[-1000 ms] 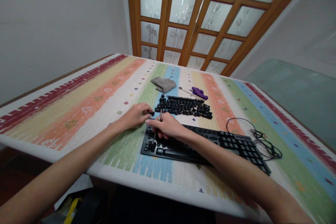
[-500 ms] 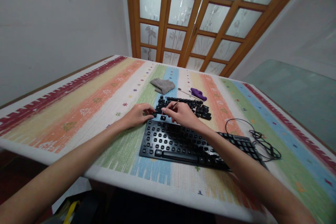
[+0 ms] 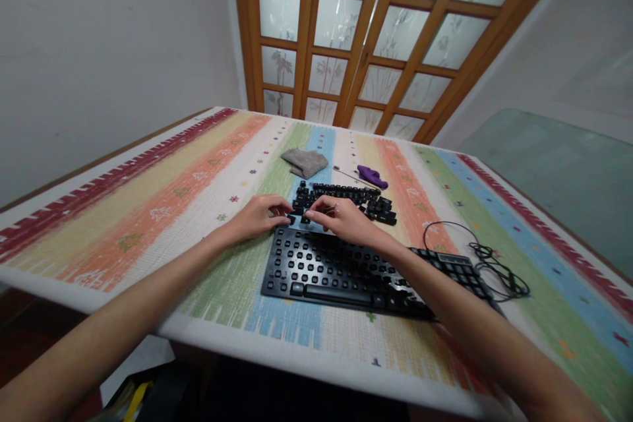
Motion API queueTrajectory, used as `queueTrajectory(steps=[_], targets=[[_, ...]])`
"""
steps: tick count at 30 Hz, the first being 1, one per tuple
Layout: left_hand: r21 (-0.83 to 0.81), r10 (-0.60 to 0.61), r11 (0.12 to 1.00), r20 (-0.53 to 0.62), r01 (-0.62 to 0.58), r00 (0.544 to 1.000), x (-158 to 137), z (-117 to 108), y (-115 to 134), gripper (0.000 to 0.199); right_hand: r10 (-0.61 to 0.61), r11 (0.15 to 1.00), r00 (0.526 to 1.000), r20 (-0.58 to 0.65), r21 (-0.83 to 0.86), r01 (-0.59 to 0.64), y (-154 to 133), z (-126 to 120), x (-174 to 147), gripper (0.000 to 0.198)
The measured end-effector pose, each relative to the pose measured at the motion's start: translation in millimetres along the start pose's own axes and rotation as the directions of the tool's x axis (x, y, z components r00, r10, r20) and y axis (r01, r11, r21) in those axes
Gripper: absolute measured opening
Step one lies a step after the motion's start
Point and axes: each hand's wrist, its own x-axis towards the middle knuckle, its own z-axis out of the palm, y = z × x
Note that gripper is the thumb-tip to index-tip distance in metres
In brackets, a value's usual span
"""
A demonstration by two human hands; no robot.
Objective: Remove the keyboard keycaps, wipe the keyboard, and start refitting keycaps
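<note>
A black keyboard [image 3: 316, 262] lies on the striped cloth, most of its left and middle section without keycaps. Loose black keycaps [image 3: 341, 191] are laid out in rows just beyond it. My left hand [image 3: 260, 216] rests at the left end of these rows, its thumb and finger closed on a small black keycap [image 3: 291, 219]. Beside it, my right hand [image 3: 343, 219] reaches over the keyboard with thumb and fingertips pinched at another keycap [image 3: 305, 219]. My right forearm hides part of the keyboard's right half.
Past the keycaps lie a grey cloth [image 3: 304, 161], a thin stick [image 3: 349, 175] and a purple cloth [image 3: 372, 177]. The keyboard's coiled cable [image 3: 499, 270] sits to the right on the tablecloth [image 3: 198, 198]. Wooden glass-paned doors [image 3: 341, 46] stand behind the table.
My right fingertips have dropped slightly towards the keycap beside my left hand. My left hand has stayed nearly in place, and the view has shifted a little.
</note>
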Motion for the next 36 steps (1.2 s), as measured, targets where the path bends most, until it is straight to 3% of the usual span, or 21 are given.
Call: queueTrajectory(steps=[8, 15, 22, 29, 36], targets=[[0.103, 0.029, 0.994, 0.012, -0.030, 1.000, 5.3, 0.0, 0.8, 0.008, -0.008, 1.000, 1.000, 0.003, 0.028, 0.008, 3.0, -0.2, -0.4, 0.025], [0.124, 0.071, 0.990, -0.036, -0.066, 0.997, 6.7, 2.8, 18.8, 0.014, -0.015, 0.998, 1.000, -0.011, 0.065, 0.016, 5.7, -0.3, -1.2, 0.026], [0.235, 0.089, 0.967, 0.033, -0.094, 0.995, 13.7, 11.5, 31.5, 0.012, -0.059, 0.997, 0.998, -0.022, 0.043, 0.060, -1.3, -0.9, -4.7, 0.026], [0.235, 0.028, 0.971, 0.092, -0.049, 0.995, 20.2, 16.9, 31.8, 0.015, -0.134, 0.976, 0.991, -0.023, -0.179, 0.128, -9.9, -1.8, -11.8, 0.025], [0.137, -0.008, 0.991, 0.061, 0.000, 0.998, 25.1, 20.9, 31.6, 0.011, -0.211, 0.853, 0.974, 0.086, -0.471, 0.226, -11.0, 1.6, -20.5, 0.018]])
